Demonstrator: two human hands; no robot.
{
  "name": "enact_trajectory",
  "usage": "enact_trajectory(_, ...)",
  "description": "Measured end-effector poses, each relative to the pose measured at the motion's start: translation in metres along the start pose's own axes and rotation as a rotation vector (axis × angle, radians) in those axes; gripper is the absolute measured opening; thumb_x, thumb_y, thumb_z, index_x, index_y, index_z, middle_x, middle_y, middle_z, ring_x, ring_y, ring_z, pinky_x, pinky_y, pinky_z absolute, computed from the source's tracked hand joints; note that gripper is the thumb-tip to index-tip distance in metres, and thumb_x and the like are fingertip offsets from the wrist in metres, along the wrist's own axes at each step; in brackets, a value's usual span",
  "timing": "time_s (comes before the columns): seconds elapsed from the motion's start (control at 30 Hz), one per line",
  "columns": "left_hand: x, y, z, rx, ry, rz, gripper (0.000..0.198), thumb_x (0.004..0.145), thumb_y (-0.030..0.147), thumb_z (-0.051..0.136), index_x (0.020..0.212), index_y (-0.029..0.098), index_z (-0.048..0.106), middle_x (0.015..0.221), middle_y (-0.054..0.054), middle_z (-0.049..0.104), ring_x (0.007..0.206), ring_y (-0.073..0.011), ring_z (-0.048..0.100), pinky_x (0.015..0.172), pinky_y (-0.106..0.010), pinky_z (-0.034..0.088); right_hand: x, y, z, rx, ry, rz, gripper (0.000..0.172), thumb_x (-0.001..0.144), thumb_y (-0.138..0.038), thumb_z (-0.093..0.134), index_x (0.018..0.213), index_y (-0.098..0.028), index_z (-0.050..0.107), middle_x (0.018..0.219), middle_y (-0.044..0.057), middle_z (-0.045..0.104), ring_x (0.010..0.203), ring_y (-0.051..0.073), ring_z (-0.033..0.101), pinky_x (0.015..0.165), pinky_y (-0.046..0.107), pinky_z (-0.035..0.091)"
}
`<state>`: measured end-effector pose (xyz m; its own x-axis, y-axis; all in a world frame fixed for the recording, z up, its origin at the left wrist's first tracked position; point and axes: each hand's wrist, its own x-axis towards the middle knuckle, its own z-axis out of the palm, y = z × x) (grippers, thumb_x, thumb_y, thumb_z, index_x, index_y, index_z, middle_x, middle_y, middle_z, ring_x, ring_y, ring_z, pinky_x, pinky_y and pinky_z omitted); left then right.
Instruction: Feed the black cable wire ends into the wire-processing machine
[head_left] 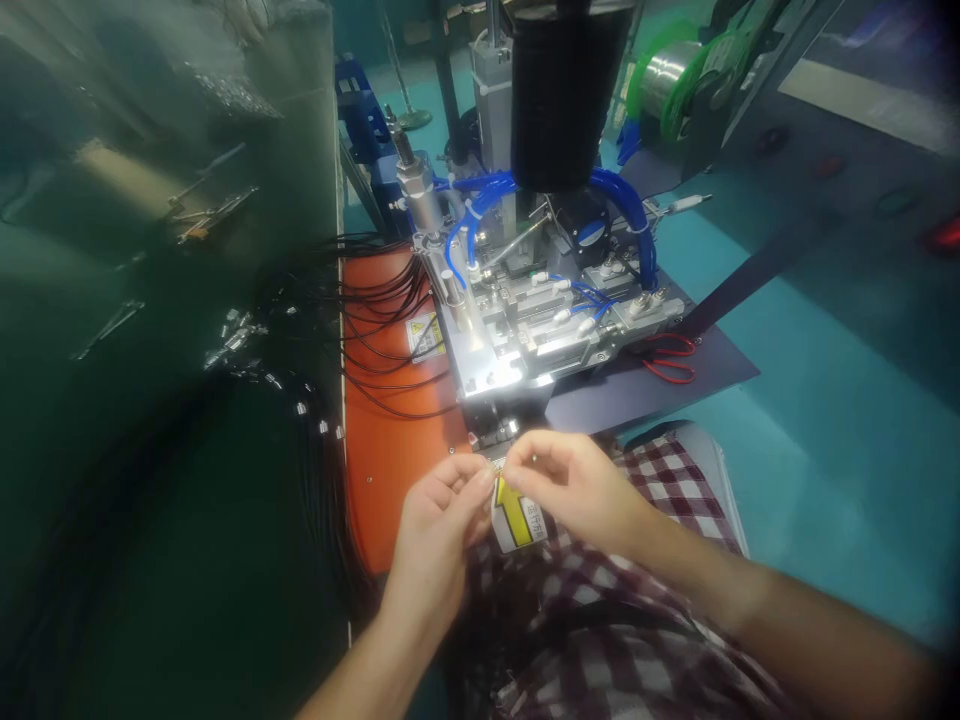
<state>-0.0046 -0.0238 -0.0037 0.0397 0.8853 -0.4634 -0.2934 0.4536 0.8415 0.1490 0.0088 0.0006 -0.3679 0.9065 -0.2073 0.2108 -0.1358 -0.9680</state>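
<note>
My left hand [446, 510] and my right hand [559, 480] meet fingertip to fingertip just in front of the machine. Both are closed in a pinch. Whatever lies between the fingers is too small to make out. Right below the fingertips is a white label with a yellow arrow [516, 512], partly covered by my hands. Beyond them stands a metal machine fixture [517, 340] with blue air tubes [487, 195] and small white fittings. Thin black cables [390, 295] run from the fixture's left side across an orange plate [397, 460].
On the dark green bench at left lies a bundle of black cables [322, 500] with shiny connector ends [236, 335], plus tweezers [112, 328]. A black duct [566, 100] hangs above the fixture. A green spool of wire [671, 80] sits upper right. Red wire [671, 360] loops beside the machine.
</note>
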Motion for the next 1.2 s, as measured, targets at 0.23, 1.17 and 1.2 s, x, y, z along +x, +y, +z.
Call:
enact_trajectory(0.23, -0.003, -0.002, 0.002, 0.156, 0.053, 0.051, 0.023, 0.078, 0.037, 0.071, 0.076, 0.015, 0.063, 0.053, 0.007, 0.042, 0.047, -0.0045, 0.029, 0.045, -0.017, 0.024, 0.004, -0.002, -0.004, 0.006, 0.011, 0.053, 0.006, 0.077, -0.020, 0.059, 0.075, -0.016, 0.063, 0.067, -0.001, 0.059, 0.055, 0.010, 0.046, 0.051, 0.023, 0.036)
enact_trajectory(1.17, -0.007, 0.001, 0.006, 0.443, -0.023, 0.130, 0.014, 0.079, 0.030, 0.065, 0.075, 0.016, 0.063, 0.066, 0.002, 0.056, 0.056, -0.0088, 0.045, 0.051, -0.019, 0.036, 0.006, -0.012, -0.024, -0.253, -0.217, 0.075, 0.014, 0.081, -0.020, 0.053, 0.068, -0.018, 0.055, 0.060, -0.005, 0.050, 0.054, 0.009, 0.041, 0.049, 0.022, 0.030)
enact_trajectory(1.2, -0.007, 0.000, 0.006, 0.472, -0.035, 0.147, 0.014, 0.080, 0.030, 0.064, 0.076, 0.017, 0.063, 0.069, 0.000, 0.058, 0.059, -0.0100, 0.048, 0.054, -0.020, 0.038, 0.005, -0.013, -0.025, -0.292, -0.229, 0.066, 0.015, 0.082, -0.020, 0.052, 0.067, -0.018, 0.054, 0.059, -0.005, 0.048, 0.053, 0.009, 0.040, 0.048, 0.022, 0.029)
